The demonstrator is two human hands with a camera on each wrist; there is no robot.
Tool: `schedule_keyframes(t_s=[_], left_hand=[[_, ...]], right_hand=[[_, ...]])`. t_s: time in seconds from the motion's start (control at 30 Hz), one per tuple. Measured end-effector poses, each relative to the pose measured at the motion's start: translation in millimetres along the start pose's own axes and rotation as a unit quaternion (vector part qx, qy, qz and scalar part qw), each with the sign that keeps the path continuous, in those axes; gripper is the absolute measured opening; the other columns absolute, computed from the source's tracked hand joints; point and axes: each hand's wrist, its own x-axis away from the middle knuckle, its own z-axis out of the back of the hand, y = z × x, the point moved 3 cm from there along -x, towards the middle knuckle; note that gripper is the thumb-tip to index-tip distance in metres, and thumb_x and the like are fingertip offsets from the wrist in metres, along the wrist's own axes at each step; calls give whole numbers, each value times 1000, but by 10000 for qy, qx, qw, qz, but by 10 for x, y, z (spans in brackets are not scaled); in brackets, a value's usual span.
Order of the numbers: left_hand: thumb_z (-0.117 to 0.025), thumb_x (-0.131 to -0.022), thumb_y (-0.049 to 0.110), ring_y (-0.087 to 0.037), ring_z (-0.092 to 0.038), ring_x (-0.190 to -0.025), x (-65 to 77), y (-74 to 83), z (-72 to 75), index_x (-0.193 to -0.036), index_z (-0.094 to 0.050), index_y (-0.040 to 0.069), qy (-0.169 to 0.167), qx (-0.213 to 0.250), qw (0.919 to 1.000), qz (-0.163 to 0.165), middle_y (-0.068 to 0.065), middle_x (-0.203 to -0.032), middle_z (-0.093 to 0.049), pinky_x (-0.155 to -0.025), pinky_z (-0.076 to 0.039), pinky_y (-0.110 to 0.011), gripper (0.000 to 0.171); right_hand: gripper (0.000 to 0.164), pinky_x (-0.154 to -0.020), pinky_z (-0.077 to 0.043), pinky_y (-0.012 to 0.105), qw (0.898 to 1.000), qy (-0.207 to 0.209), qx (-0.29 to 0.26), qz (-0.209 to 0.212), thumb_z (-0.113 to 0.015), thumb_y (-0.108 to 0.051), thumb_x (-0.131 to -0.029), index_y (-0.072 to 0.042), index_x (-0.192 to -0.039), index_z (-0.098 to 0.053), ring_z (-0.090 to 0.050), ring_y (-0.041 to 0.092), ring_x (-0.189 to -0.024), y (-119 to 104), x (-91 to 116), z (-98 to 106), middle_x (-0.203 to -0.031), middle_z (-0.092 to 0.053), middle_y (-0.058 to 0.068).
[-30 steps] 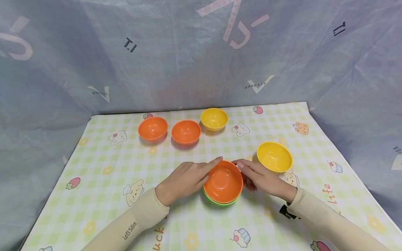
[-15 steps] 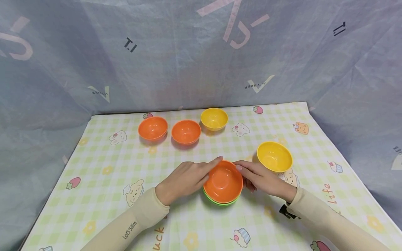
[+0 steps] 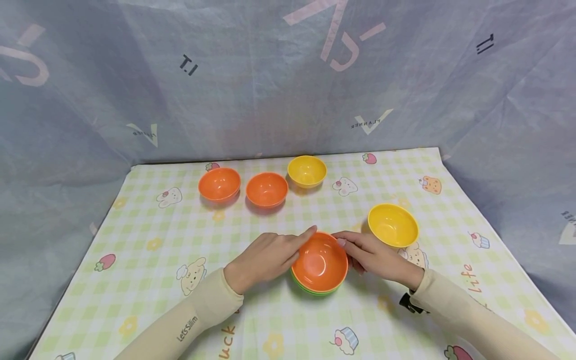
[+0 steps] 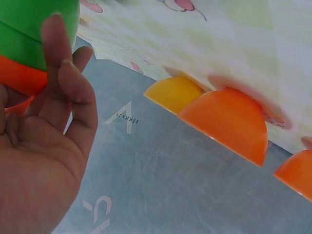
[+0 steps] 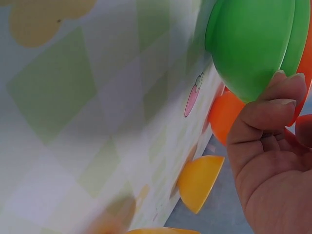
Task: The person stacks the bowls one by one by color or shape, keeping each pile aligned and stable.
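An orange bowl (image 3: 320, 262) sits nested on top of green bowls (image 3: 317, 293) near the middle of the table. From the left, my left hand (image 3: 265, 260) holds the stack, its index finger lying along the far rim. My right hand (image 3: 380, 257) grips the right side, thumb at the orange rim and fingers against the outside. In the left wrist view, fingers touch the wall of a green bowl (image 4: 24, 34). Two green layers show in the right wrist view, where fingertips meet the outer green bowl (image 5: 253, 44). The stack's underside is hidden in the head view.
Two orange bowls (image 3: 219, 185) (image 3: 267, 190) and a yellow bowl (image 3: 307, 171) stand along the back. Another yellow bowl (image 3: 393, 225) is just beyond my right hand. A checked cloth (image 3: 148, 280) covers the table, and a grey curtain (image 3: 252, 100) hangs behind.
My right thumb has shifted slightly on the orange rim. Both hands and the stack otherwise stay almost in the same place.
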Motion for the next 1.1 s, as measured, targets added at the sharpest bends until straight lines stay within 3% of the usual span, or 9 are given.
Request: schedule_keyframes(t_s=[0.27, 0.5, 0.87, 1.1], left_hand=[[-50, -92, 13, -8, -38, -48, 0, -5, -18, -146, -40, 15, -126, -20, 9999, 78, 11, -62, -45, -45, -35, -21, 55], [-50, -92, 14, -8, -35, -46, -4, -7, -30, -146, -41, 15, -251, -41, 9996, 108, 10, -58, -41, -42, -31, -21, 54], [-50, -92, 14, -8, -37, -47, 3, -14, -42, -146, -40, 15, -178, -62, 9998, 64, 10, -60, -42, -43, -33, -21, 55], [-48, -93, 16, -8, -38, -48, 16, -26, -37, -146, -41, 18, -77, 15, 9999, 127, 11, -62, -44, -44, -35, -21, 53]], right_hand=[[27, -44, -43, 23, 9995, 55, 38, -295, -46, -20, -103, -22, -128, -57, -48, 18, -49, -19, 4, -9, -63, -53, 6], [29, -45, -40, 20, 9992, -8, 107, -381, -49, -12, -101, -11, -130, -55, -48, 22, -49, -266, 16, -12, -61, -52, 19], [36, -43, -35, 17, 9990, -1, 298, -344, -60, -9, -94, -10, -130, -55, -43, 7, -45, -361, 22, -13, -60, -50, 2], [35, -40, -34, 17, 9993, -259, 99, -235, -53, -7, -98, -8, -133, -51, -42, 10, -41, -300, 39, -48, -51, -50, 13]])
